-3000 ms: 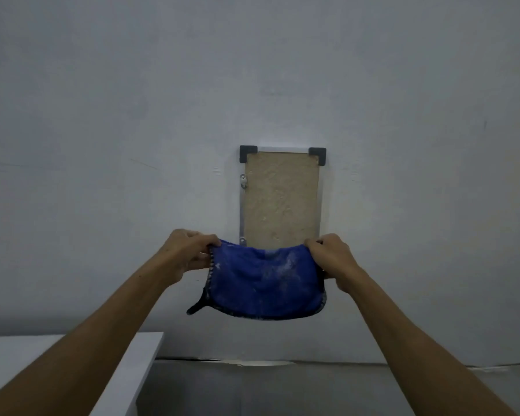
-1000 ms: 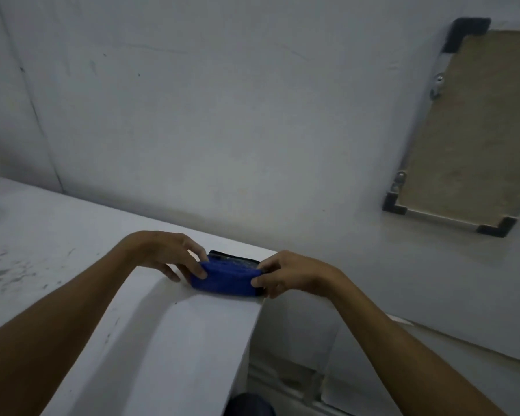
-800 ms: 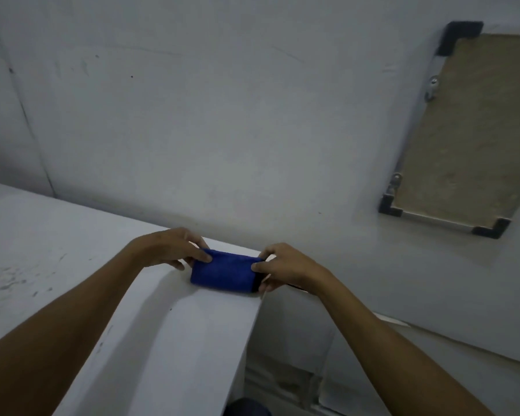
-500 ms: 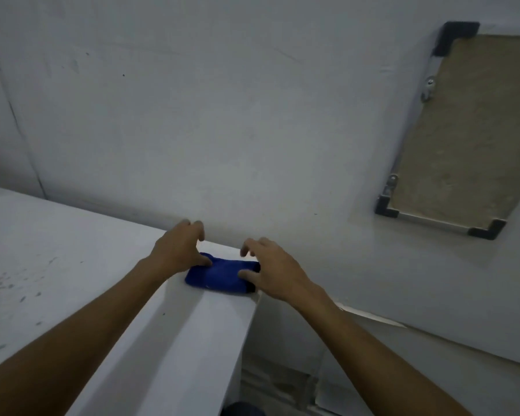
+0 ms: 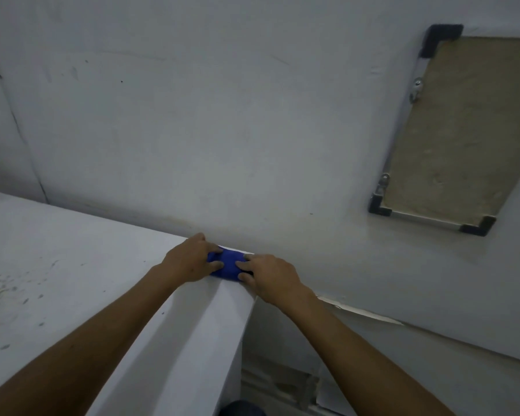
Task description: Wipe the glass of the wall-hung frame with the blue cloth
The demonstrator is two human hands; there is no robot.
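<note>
Cloth [image 5: 227, 264], folded small, lies at the far corner of the surface [image 5: 72, 265], against the wall. Left hand [image 5: 188, 262] and right hand [image 5: 272, 276] rest on its ends, fingers relaxed. Frame [image 5: 451, 130] hangs well apart. Better grip it firmly before lifting.

We see the folded blue cloth [image 5: 226, 265] lying at the desk's [image 5: 72, 265] far right corner, against the wall. Our left hand [image 5: 189, 261] and right hand [image 5: 270, 276] press on its two ends. The frame [image 5: 463, 130] hangs on the wall, well off to the right.
</note>
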